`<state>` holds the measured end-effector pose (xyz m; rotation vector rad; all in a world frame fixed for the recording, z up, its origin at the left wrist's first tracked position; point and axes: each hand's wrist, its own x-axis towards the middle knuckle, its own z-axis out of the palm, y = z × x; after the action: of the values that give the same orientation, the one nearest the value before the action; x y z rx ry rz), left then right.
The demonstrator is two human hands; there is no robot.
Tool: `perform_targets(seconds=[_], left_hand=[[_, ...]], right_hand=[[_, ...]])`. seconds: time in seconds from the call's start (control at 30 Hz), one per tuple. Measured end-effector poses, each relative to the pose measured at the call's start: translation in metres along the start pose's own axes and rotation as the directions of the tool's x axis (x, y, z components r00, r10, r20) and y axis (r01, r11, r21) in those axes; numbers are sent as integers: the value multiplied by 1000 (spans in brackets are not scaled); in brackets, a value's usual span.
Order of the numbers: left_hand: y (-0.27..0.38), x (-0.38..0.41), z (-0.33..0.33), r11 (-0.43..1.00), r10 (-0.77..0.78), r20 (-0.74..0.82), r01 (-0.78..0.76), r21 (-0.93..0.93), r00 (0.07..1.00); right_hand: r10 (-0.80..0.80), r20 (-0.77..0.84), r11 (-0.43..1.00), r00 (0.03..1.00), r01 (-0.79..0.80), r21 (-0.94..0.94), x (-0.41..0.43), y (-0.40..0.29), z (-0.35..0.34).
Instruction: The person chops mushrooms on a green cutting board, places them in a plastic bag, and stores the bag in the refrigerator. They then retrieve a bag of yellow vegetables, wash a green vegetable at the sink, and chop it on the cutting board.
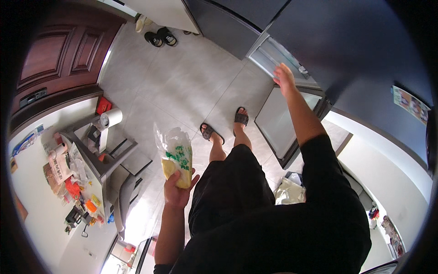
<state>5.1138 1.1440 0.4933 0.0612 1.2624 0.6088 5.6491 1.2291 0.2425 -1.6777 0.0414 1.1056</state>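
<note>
My left hand (178, 190) holds a clear plastic bag (178, 154) with green writing and something pale yellow inside. The bag's loose top points up, away from my palm. My right hand (284, 77) reaches out, with nothing seen in it, to the front of an open refrigerator or freezer compartment (273, 56) low in a dark cabinet. Whether its fingers touch the compartment cannot be told. Below that hand stands an open appliance door (282, 120), its pale inner side showing.
Dark sandals (212, 133) are on my feet. At left are a cluttered table (92, 171), a grey chair (125, 202) and a paper roll (112, 118). Black slippers (167, 37) lie near a brown panelled door (61, 51). A pale bag (290, 193) stands beside my legs.
</note>
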Motion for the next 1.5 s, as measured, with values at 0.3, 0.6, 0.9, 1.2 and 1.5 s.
perform_targets(seconds=[0.3, 0.6, 0.9, 1.2, 1.5], left_hand=[[19, 1, -9, 985, 11, 156, 16, -170, 988], [25, -32, 5, 903, 245, 390, -62, -426, 887], [-29, -10, 36, 517, 601, 238, -144, -844, 763], [-45, 76, 88, 66, 815, -170, -380, -923, 554], [-43, 122, 127, -313, 751, -544, -523, -793, 375]], right_hand=[[-520, -651, 736, 553, -97, -670, -230, 84, -179], [267, -244, 856, 932, -346, -384, -216, 115, -131], [158, 231, 831, 960, -2, -556, 4, 14, 27], [162, 726, 522, 668, 566, -638, 84, -85, 379], [564, 779, 486, 276, 651, -583, -13, -5, 508]])
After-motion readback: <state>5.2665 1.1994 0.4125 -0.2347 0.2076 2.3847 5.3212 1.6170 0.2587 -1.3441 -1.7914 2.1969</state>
